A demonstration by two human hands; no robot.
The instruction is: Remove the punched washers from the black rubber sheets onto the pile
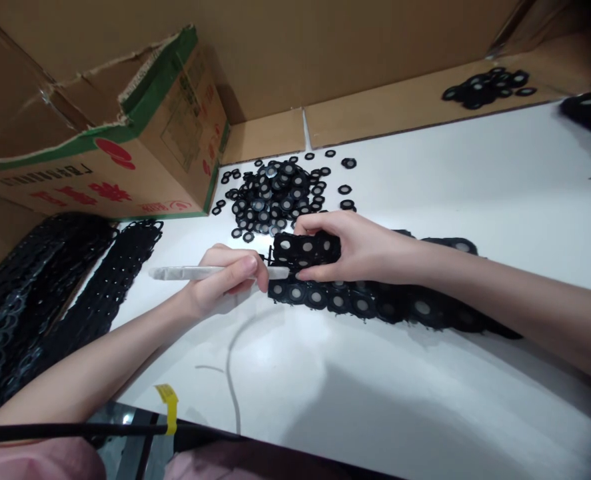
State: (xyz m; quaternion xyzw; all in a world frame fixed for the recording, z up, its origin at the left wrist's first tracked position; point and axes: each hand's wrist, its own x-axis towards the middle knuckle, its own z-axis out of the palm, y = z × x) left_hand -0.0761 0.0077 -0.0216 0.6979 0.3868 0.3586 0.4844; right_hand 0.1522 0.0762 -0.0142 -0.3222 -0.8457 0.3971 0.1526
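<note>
My left hand [228,270] is closed around a slim white pen-like tool [180,273]. The tool's flat end passes the fingers and reaches over a black molded strip [316,297]. Rows of round holes with pale grey discs run along that strip, which lies across the table and under my right forearm. At its left end, my right hand [355,247] grips the strip between thumb and fingers, with the fingertips partly hidden. Just behind the hands lies a pile of small black rings [275,193] with pale centers, several of them scattered around it.
An open cardboard box [175,133] stands at the back left. More black perforated strips [110,280] lie at the left. Another heap of rings [485,87] rests on a cardboard ledge at the back right. A black cable with a yellow tag [168,403] crosses the front.
</note>
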